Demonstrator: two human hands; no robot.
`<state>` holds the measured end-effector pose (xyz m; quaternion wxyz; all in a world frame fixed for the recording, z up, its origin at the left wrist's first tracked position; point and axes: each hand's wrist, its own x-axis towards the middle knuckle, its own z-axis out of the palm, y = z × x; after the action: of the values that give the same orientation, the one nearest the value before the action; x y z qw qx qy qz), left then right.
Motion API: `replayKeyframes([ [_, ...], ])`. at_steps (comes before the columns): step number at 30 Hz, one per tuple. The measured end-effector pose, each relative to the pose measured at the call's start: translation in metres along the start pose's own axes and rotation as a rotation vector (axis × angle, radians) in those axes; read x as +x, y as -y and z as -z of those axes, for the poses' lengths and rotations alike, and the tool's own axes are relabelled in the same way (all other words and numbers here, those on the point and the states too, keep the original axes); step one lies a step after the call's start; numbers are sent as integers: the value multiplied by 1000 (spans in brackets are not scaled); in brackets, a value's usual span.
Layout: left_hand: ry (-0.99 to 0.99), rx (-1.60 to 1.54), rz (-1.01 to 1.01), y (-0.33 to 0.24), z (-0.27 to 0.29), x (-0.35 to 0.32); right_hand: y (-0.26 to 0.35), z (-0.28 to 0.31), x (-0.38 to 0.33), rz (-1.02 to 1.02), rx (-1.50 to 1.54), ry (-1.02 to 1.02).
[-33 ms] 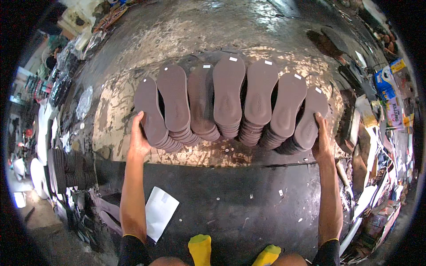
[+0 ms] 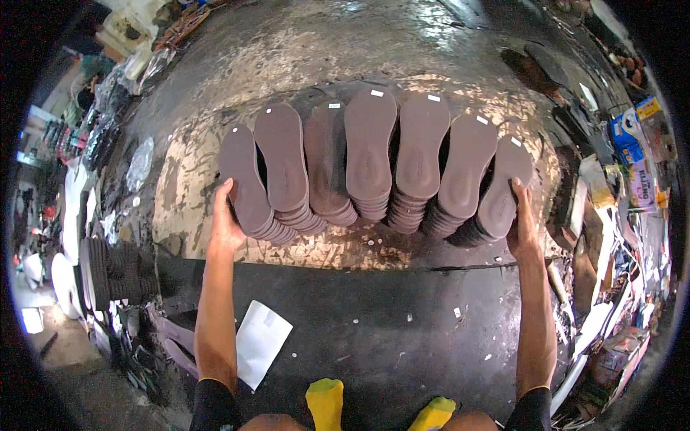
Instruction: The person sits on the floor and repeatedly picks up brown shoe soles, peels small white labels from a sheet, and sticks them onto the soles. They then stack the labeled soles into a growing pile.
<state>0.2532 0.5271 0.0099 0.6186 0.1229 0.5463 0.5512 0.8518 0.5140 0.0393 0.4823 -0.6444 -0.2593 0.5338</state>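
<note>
Several stacks of dark brown shoe soles stand side by side in a fanned row, with a taller-set middle stack [image 2: 370, 147]. Small white stickers mark the far ends of the top soles. My left hand [image 2: 226, 228] grips the outer side of the leftmost sole stack [image 2: 245, 179], its thumb along the edge. At the other end, my right hand [image 2: 524, 228] holds the rightmost sole stack [image 2: 507, 188] the same way. Most fingers of both hands are hidden behind or beneath the stacks.
A white paper sheet [image 2: 263, 346] lies by my left forearm. More dark soles [image 2: 115, 273] are piled at the left. A clear plastic bag [image 2: 139, 165] rests farther off. Scraps [image 2: 586, 269] and a blue package [image 2: 625, 136] crowd the right side. My yellow-socked feet [image 2: 325, 406] show below.
The whole view has shifted very slightly. Both hands stay on the outer sole stacks, and the row keeps its arrangement.
</note>
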Motion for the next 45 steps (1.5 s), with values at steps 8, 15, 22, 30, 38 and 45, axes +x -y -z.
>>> replayKeyframes([
  [8,10,-23,-95,-23,30,6,21,-74,55,-38,-154,58],
  [15,5,150,-62,-35,51,-16,28,-90,74,-45,-88,221],
  [22,-401,558,-543,-66,212,-201,-31,12,75,92,-18,244],
  [30,-1127,381,-255,-4,426,-391,12,113,0,218,-443,227],
  [38,-880,54,1,118,445,-339,25,-163,-171,352,-1185,1097],
  [45,-881,-189,-52,118,419,-311,-209,-472,-320,120,-883,1403],
])
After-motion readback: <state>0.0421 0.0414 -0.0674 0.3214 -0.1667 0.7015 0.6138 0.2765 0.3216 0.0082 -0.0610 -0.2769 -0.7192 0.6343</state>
